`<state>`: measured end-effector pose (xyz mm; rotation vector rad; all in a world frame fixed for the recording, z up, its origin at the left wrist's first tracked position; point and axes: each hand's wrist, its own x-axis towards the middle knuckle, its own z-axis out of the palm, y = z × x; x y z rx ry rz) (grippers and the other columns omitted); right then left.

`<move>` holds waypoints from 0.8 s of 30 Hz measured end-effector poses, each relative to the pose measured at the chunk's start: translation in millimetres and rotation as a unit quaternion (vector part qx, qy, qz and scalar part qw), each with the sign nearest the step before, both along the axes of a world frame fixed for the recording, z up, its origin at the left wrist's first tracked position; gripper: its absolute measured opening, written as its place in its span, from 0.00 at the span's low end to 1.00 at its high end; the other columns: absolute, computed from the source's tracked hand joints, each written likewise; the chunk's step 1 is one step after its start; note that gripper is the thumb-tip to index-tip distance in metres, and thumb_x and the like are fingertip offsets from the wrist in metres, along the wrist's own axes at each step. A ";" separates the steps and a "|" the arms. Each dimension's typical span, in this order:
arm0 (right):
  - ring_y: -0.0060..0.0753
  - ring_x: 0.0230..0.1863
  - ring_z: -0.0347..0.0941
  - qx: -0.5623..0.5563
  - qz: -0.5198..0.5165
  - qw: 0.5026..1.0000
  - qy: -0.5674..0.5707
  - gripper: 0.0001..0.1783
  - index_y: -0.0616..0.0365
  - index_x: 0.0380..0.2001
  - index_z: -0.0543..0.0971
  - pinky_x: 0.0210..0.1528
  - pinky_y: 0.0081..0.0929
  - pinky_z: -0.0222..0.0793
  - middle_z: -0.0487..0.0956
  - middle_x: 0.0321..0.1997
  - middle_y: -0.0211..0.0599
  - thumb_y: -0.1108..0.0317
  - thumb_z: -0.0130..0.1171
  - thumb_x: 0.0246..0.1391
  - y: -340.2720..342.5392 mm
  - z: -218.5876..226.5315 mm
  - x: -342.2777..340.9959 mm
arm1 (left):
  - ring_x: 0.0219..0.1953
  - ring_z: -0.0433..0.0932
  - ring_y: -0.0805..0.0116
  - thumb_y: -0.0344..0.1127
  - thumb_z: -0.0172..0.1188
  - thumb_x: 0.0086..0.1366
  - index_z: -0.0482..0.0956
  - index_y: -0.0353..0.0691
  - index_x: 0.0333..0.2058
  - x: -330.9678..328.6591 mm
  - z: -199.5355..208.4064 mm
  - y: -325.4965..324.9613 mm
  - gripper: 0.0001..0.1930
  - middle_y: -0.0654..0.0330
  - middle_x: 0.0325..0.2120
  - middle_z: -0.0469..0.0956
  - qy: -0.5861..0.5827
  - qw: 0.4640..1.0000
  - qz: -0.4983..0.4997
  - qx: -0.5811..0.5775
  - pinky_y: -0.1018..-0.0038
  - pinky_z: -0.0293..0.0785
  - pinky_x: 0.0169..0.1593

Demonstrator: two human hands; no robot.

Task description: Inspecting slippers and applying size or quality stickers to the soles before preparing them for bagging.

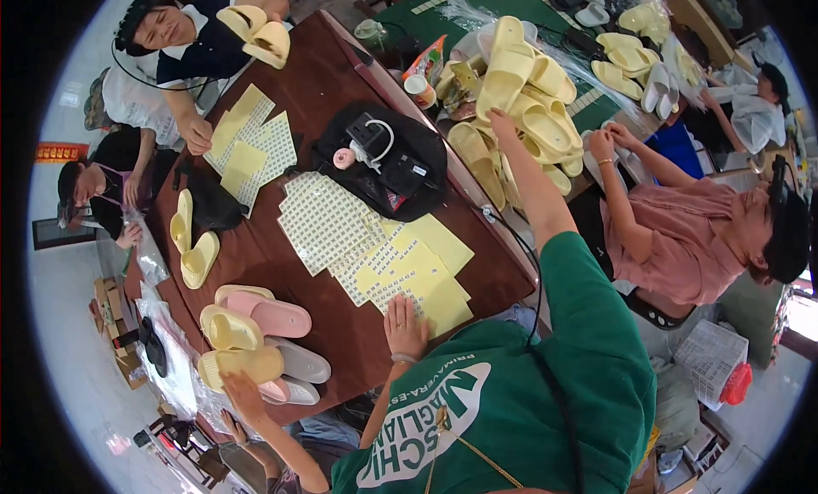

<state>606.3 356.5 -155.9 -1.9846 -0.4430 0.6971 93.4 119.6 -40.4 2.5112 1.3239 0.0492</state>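
My left hand (404, 327), wearing a ring and a bracelet, lies flat with its fingers extended on yellow sticker sheets (409, 268) near the table's edge. Nothing is held in it. My right arm stretches far to the right, where my right hand (503, 121) has its fingers closed at the end of a pale yellow slipper (506, 72). That slipper lies on top of a heap of similar slippers (545, 123). White sticker sheets (324, 217) printed in rows overlap the yellow ones.
A black bag (341, 140) carries a charger and cable. At left, another person's hand (244, 395) touches a slipper group (281, 317) in yellow, pink and grey. Opposite, a person lifts two slippers (256, 35) beside more sheets (256, 149). A person in pink (665, 238) sits at right.
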 end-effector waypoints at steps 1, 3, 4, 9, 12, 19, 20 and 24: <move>0.44 0.55 0.64 0.033 -0.008 0.993 0.109 0.26 0.57 0.50 0.74 0.57 0.36 0.59 0.69 0.56 0.47 0.59 0.59 0.47 12.0 -1.5 -6.1 | 0.67 0.48 0.51 0.48 0.53 0.57 0.55 0.39 0.62 -5.2 0.8 -2.1 0.37 0.53 0.65 0.51 -0.003 1.000 0.002 0.017 0.57 0.46 0.64; 0.39 0.58 0.61 0.061 -0.010 0.973 0.223 0.28 0.58 0.53 0.72 0.58 0.34 0.56 0.66 0.61 0.43 0.60 0.60 0.48 29.3 -5.2 -22.9 | 0.67 0.48 0.51 0.48 0.53 0.57 0.55 0.39 0.62 -12.7 2.1 -6.4 0.37 0.53 0.65 0.51 0.001 0.999 0.010 0.034 0.57 0.46 0.64; 0.39 0.56 0.63 0.065 -0.039 0.972 0.224 0.27 0.58 0.52 0.73 0.57 0.34 0.56 0.68 0.58 0.42 0.60 0.60 0.48 30.6 -8.9 -15.0 | 0.67 0.48 0.51 0.48 0.53 0.57 0.55 0.39 0.62 -9.8 3.4 -5.1 0.37 0.54 0.65 0.51 -0.006 1.000 0.007 0.022 0.57 0.46 0.64; 0.32 0.44 0.71 0.075 -0.100 0.985 0.117 0.23 0.54 0.51 0.72 0.47 0.29 0.66 0.74 0.48 0.37 0.65 0.59 0.49 22.5 -13.4 9.9 | 0.67 0.48 0.51 0.47 0.54 0.56 0.56 0.39 0.62 -1.8 7.5 -1.0 0.36 0.54 0.64 0.52 -0.026 1.000 0.001 0.001 0.57 0.45 0.65; 0.32 0.36 0.73 0.067 -0.194 0.979 0.003 0.12 0.58 0.37 0.78 0.39 0.27 0.68 0.78 0.32 0.38 0.69 0.56 0.48 19.0 9.8 -3.9 | 0.66 0.50 0.53 0.48 0.55 0.56 0.58 0.39 0.61 -5.7 8.6 -1.9 0.36 0.54 0.64 0.53 -0.030 0.999 0.009 0.012 0.57 0.47 0.64; 0.47 0.48 0.68 0.397 -0.177 0.868 0.238 0.35 0.50 0.61 0.54 0.44 0.44 0.72 0.64 0.55 0.45 0.81 0.48 0.50 -48.7 137.0 -0.3 | 0.67 0.47 0.53 0.46 0.54 0.56 0.55 0.39 0.62 -8.6 4.2 -6.1 0.37 0.54 0.65 0.50 -0.010 1.000 0.007 0.000 0.58 0.45 0.65; 0.45 0.49 0.68 0.418 -0.185 0.851 0.259 0.35 0.51 0.62 0.53 0.46 0.41 0.72 0.65 0.54 0.45 0.81 0.48 0.50 -66.9 156.5 -8.5 | 0.67 0.47 0.53 0.46 0.54 0.56 0.55 0.39 0.62 -9.8 4.4 -7.0 0.37 0.54 0.65 0.50 -0.016 1.000 0.011 0.004 0.58 0.45 0.65; 0.40 0.50 0.69 0.453 -0.113 0.854 0.230 0.34 0.54 0.63 0.52 0.48 0.37 0.71 0.66 0.55 0.43 0.81 0.47 0.52 -139.9 197.3 -26.3 | 0.67 0.46 0.53 0.47 0.52 0.57 0.53 0.38 0.63 -6.0 10.3 -3.8 0.37 0.54 0.65 0.49 -0.032 0.999 0.002 0.004 0.58 0.44 0.65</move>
